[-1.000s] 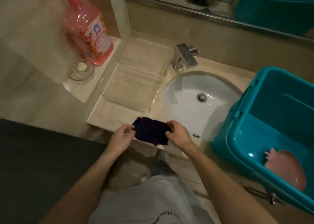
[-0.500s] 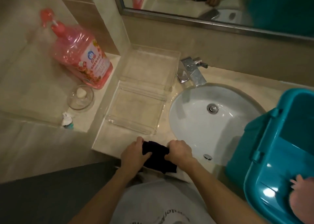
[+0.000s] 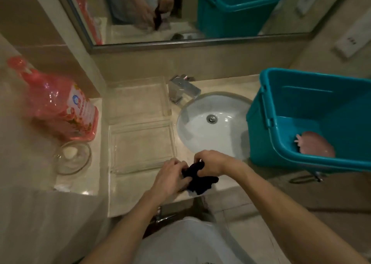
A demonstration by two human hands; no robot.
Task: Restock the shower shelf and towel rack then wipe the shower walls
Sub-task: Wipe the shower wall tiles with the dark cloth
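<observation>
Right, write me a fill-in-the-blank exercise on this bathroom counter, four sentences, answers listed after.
1. The teal bucket stands to the ____ of the sink.
2. The pink bottle stands to the ____ of the clear trays.
3. The pink object lies ____ the teal bucket.
4. The number of hands gripping the dark cloth, left hand and right hand, is ____.
Missing words: right; left; inside; two.

The dark cloth, held spread flat earlier, is now bunched into a wad.
</observation>
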